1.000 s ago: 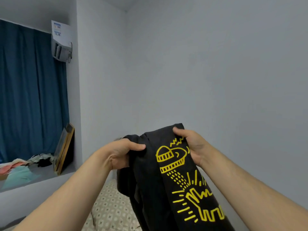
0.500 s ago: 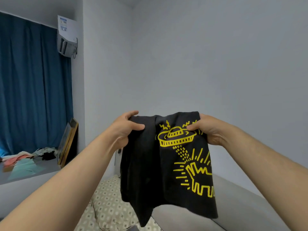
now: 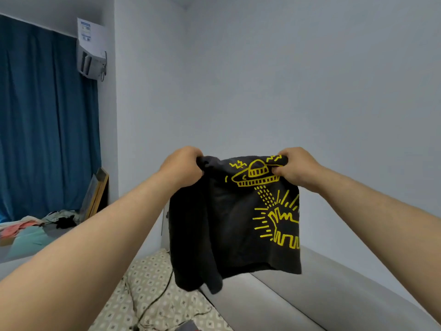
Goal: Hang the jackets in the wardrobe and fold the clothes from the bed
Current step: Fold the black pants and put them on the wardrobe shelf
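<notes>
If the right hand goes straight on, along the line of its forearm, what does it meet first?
Probably the wall. The right hand grips the shirt and would carry it along. Nothing else shows between it and the wall, though depth is unclear.

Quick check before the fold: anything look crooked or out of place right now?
The black shirt hangs lopsided: bunched under the left hand, flatter under the right hand, print pushed to one side. A dark cable also trails across the patterned bedsheet.
</notes>
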{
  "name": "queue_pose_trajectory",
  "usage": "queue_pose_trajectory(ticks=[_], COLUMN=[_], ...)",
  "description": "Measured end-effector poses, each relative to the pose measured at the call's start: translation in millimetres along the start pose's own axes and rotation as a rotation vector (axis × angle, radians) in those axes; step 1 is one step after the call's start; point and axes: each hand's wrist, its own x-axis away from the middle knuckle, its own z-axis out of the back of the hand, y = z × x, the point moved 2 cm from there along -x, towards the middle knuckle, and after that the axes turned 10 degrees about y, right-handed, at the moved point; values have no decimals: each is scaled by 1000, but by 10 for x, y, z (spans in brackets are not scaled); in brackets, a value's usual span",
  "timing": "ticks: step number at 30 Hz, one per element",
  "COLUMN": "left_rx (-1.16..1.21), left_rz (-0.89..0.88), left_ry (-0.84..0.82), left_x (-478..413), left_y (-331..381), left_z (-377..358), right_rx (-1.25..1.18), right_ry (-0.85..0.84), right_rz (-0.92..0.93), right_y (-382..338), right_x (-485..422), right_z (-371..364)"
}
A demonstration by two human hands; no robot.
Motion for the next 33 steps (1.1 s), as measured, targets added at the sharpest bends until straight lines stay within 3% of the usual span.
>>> queue_pose_trajectory(ticks=[2,4,8,11,13,17,20,24,28,33], left_rx=[-177,-88,797,1079,1158,1223,1154,1103,1208,1373], left_rz=[-3,67,378,482,515,561,541,458,474,524], left_ry=[69,95,-6,53,110,174,138,113,68,54], left_x=[-35,-84,-82,-62,-47,-21,-6,40,133,130], left_y=[23,-11,-72,-55,-18,34,80,65,-57,-41], left_z=[71,129,124,28,-44,-122,-146,-92,-62,-144], right_rx=[49,-117,-628,-906,-1032,-1114,-1095,-1190,-1075,-1037], right_ry=[48,35,10,96,82,-266,-347,-96,237,290], right_rz=[25,-29,-181,-253,-354,-540,-571,-568,-320,-210], right_y=[25,71,140,132,145,291,425,382,271,104], right_x=[-29,-54,-58,-26,25,326,586,546,301,131], right_z=[3,30,34,-65,-132,-420,-726,-771,-483,-132])
